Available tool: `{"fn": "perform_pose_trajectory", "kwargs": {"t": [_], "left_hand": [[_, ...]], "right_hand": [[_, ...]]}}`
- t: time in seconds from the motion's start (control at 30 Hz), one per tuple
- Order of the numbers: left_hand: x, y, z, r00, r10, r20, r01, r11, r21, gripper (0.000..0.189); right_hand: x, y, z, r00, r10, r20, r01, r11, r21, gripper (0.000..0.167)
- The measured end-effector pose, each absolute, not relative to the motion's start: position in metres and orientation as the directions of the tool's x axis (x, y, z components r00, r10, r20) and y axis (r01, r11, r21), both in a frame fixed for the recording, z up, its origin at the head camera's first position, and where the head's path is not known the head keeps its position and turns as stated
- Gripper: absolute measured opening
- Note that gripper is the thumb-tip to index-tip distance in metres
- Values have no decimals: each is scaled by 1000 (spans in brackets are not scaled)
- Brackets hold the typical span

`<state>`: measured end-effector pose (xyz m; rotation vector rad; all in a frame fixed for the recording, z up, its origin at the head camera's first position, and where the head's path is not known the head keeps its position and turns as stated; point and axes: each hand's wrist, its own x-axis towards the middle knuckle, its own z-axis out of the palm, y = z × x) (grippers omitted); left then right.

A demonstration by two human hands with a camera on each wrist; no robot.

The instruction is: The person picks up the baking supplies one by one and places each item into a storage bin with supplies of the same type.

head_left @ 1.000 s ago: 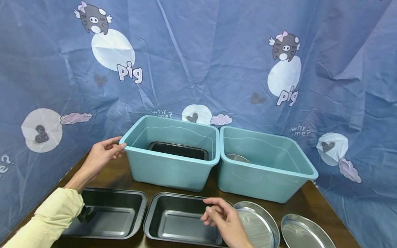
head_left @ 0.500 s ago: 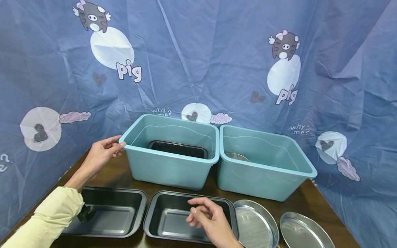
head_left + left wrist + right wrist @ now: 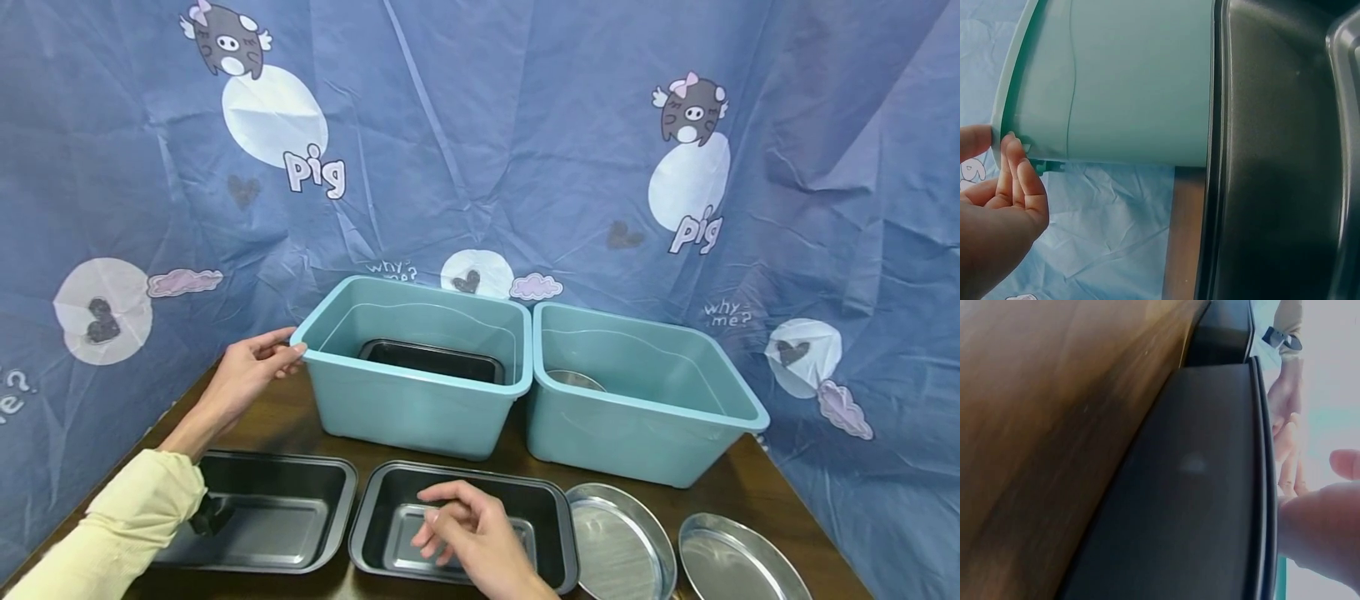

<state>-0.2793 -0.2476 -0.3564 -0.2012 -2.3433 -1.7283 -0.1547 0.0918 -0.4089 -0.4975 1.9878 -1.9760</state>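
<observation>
My left hand [image 3: 251, 375] pinches the near left corner of the rim of the left teal plastic bin [image 3: 405, 408]; in the left wrist view thumb and fingers sit on either side of that rim. A dark loaf pan [image 3: 495, 368] lies inside this bin. Over a second dark loaf pan [image 3: 370, 492] at the front middle hovers my right hand [image 3: 476, 533], fingers loosely bent, holding nothing. The right wrist view shows the outer wall of this loaf pan [image 3: 1191, 475] beside the hand. Another loaf pan [image 3: 348, 492] stands at the front left, partly hidden by my left sleeve.
A right-hand teal bin [image 3: 622, 442] adjoins the left one and contains a round metal pan [image 3: 576, 380]. Two shiny round pans, one nearer [image 3: 618, 542] and one farther right [image 3: 738, 558], lie at the front right. A blue printed cloth [image 3: 480, 167] hangs behind the wooden table.
My right hand has moved left across the middle loaf pan, uncovering its right rim. My left hand keeps its grip on the bin's corner.
</observation>
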Motion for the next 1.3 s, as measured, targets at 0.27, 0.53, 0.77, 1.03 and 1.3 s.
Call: {"fn": "perform_pose_trajectory", "kwargs": {"t": [0.27, 0.53, 0.77, 1.03, 1.3], "left_hand": [[-279, -246, -355, -967, -29, 254, 234, 306, 923, 58], [-281, -247, -355, -971, -24, 237, 218, 304, 927, 58], [-277, -247, -354, -971, -23, 238, 220, 300, 928, 59], [-274, -246, -353, -970, -17, 244, 228, 296, 928, 59], [-275, -246, -352, -970, -16, 244, 228, 301, 926, 57]], "right_hand": [[-150, 79, -409, -865, -500, 35, -1, -67, -998, 28], [-147, 67, -414, -838, -542, 62, -19, -85, -996, 31], [-143, 57, -418, -811, -582, 57, 3, -103, -995, 28], [-140, 52, -415, -796, -602, -58, 138, -88, -987, 28], [-138, 46, -415, -780, -612, -126, 183, -31, -983, 28]]}}
